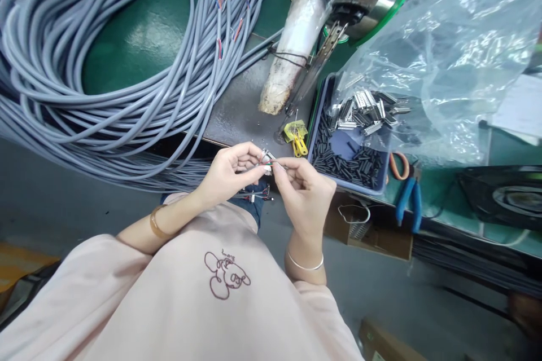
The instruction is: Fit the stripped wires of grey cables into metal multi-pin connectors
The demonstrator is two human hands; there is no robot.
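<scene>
Both hands meet near the bench edge, around a small metal connector [267, 155] with thin coloured wires [266, 164] beside it. My left hand [231, 172] pinches the connector and wires between thumb and fingers. Close against it, my right hand [302, 183] is closed at the fingertips on the thin wires; their exact ends are too small to tell. Behind the hands, a yellow clip-like piece [298, 141] lies on the bench. To the right, a blue bin [312, 149] holds black sleeves [359, 172] and metal connectors [368, 107].
Grey cables [127, 90] are heaped at the left. A wrapped post with a metal holder [292, 39] leans above the hands. Right of the bin lie blue-handled pliers [409, 200], orange-handled scissors [398, 166], a plastic bag [449, 51] and a black fan-like device [508, 194].
</scene>
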